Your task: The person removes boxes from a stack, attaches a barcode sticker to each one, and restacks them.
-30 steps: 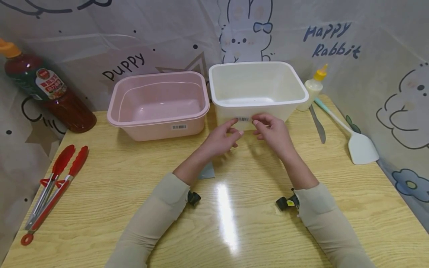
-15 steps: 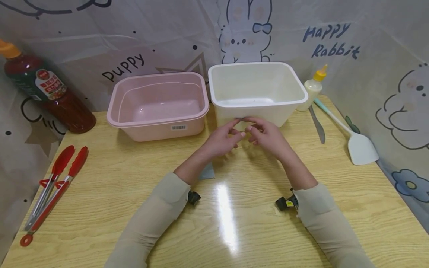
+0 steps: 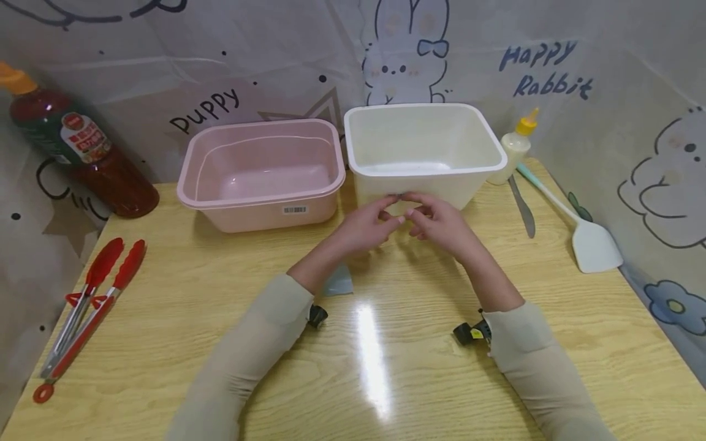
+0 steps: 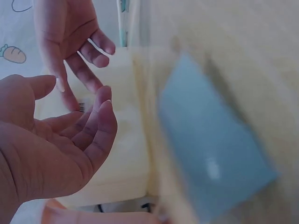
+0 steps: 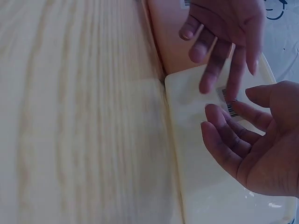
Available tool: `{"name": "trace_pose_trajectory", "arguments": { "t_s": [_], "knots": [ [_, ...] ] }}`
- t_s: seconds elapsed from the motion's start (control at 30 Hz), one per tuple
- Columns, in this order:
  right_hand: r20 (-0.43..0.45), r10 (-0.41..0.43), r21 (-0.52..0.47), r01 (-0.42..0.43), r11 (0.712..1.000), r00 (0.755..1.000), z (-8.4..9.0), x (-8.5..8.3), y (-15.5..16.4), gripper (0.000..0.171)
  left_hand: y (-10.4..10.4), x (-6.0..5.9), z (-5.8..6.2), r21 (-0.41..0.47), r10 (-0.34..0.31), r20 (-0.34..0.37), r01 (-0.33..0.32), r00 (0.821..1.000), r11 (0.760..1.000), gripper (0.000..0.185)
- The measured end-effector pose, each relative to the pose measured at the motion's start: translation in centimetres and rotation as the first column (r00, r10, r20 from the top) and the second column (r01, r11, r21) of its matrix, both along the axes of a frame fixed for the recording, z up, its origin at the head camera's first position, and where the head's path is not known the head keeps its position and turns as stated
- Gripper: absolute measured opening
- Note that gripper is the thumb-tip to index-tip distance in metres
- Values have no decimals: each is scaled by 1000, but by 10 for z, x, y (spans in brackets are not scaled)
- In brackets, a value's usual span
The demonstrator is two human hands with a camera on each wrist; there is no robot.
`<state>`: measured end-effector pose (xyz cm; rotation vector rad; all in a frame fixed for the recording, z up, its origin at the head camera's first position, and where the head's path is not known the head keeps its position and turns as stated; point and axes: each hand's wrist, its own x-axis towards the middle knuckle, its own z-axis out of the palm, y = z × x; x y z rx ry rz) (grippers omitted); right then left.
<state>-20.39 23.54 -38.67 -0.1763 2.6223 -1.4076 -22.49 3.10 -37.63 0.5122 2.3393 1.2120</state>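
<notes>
One barcode label (image 5: 229,101), wrist-views only.

head: high, facing down-forward | wrists: close, both sharing white tub (image 3: 425,144)

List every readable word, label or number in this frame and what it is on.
"Puppy": backdrop sheet behind the pink tub.
"Happy Rabbit": backdrop, upper right.
Red bottle label: too small to read.
Barcode sticker on the pink tub: unreadable.
Barcode on the white tub, at both hands' fingertips: unreadable.
</notes>
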Motion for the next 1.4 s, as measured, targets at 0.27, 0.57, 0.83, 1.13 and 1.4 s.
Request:
{"name": "trace_pose_trajectory", "arguments": {
  "t_s": [0.27, 0.57, 0.83, 1.13, 1.4],
  "knots": [
    [-34, -11, 17, 12, 1000, 999, 3, 2, 6, 43, -8, -2, 5, -18, 8, -1, -8, 1000, 1000, 60],
    [-6, 25, 19, -25, 1000, 1000, 3, 1, 7, 45, -9, -3, 4, -9, 1, -6, -1, 1000, 1000, 61],
    [20, 47, 69, -48, 996, 999, -1, 0, 12, 46, -10, -4, -1, -65, -43, -45, 40, 998, 997, 62],
    [-7, 43, 81, -43, 996, 999, 0, 3, 19, 47, -10, -5, 1, -88, -48, -65, 42, 997, 995, 63],
    [-31, 104, 155, -99, 983, 994, 2, 4, 11, 51, -2, -5, 2, -120, -108, -85, 97, 991, 988, 67]
  ]
}}
